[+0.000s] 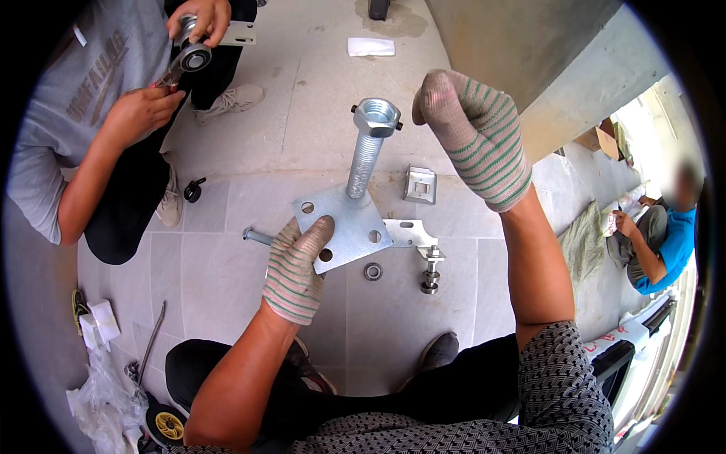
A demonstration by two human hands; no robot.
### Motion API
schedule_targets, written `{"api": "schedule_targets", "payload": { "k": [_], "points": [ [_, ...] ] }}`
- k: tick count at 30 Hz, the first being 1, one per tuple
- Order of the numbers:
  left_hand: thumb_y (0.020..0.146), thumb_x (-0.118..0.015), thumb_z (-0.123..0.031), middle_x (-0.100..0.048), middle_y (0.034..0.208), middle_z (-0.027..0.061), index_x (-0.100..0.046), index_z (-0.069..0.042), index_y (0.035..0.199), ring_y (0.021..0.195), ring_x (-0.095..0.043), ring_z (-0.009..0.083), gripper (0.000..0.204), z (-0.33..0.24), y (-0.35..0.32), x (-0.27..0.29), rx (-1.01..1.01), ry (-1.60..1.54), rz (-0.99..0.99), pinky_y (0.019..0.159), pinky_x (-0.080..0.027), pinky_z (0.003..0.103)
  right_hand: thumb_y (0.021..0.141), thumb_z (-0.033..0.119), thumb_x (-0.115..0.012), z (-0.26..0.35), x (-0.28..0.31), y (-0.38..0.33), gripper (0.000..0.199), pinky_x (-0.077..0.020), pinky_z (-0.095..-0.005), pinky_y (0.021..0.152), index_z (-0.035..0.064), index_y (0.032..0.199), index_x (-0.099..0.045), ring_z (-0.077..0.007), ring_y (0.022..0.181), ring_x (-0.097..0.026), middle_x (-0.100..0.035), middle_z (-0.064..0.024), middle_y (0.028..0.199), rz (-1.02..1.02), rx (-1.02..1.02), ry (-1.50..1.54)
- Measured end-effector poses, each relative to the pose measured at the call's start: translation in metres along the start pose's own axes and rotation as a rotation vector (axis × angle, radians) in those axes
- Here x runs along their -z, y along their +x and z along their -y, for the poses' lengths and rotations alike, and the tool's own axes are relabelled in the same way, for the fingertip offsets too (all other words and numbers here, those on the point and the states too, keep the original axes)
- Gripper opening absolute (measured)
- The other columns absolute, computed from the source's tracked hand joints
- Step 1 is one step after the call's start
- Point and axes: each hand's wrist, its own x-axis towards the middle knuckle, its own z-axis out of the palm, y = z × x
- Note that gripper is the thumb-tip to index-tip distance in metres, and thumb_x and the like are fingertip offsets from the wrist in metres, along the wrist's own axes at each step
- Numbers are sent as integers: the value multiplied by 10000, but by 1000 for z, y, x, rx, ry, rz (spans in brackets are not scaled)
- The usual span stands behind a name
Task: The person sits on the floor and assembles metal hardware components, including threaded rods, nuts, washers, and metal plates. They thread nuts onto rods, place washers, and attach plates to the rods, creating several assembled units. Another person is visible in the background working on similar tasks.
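Note:
My left hand [295, 268], in a striped knit glove, grips the near corner of a square steel plate [349, 219] with round holes, the thumb on top. From the plate rises a thick threaded rod [364, 168], topped by a large hex nut [377, 116] with a small dark bolt head at either side. Raised to the right of the nut, and apart from it, is my gloved right hand [476, 132]. Its fingers are curled together; whatever they may hold is hidden. Beside my left hand a bolt [257, 236] shows, partly covered by the glove.
On the tiled floor lie a bracket [420, 185], a slotted plate [404, 231], a roller bolt [430, 274] and a bearing ring [373, 271]. At left a co-worker [125, 113] holds pliers on a roller. Another person [665, 242] crouches at right. Plastic wrap [110, 401] lies lower left.

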Motion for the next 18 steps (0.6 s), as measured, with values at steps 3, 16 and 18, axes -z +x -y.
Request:
{"api": "schedule_targets", "payload": {
  "k": [3, 16, 18],
  "points": [
    [993, -645, -99, -713, 1187, 106, -622, -5, 1336, 1055, -724, 205, 357, 3, 2, 3, -17, 1, 10, 941, -609, 354, 1076, 480, -544, -7, -15, 2, 517, -496, -286, 768, 1, 1119, -733, -113, 796, -579, -657, -14, 784, -51, -30, 299],
    [985, -678, -137, -709, 1198, 84, -628, -14, 1323, 1097, -701, 200, 364, 1, 1, 4, 2, -3, 16, 990, -570, 366, 1086, 579, -431, -12, -19, 5, 704, -504, -345, 1005, -42, 1366, -608, -179, 1034, -652, -729, -136, 1137, 30, 17, 542],
    [993, -660, -107, -714, 1180, 107, -627, 4, 1324, 1061, -719, 200, 350, 1, 0, 2, -2, -19, -6, 950, -604, 348, 1088, 576, -427, -11, -22, 4, 710, -507, -348, 998, -46, 1388, -591, -182, 1020, -655, -732, -128, 1107, 105, 4, 588]
  ]
}}
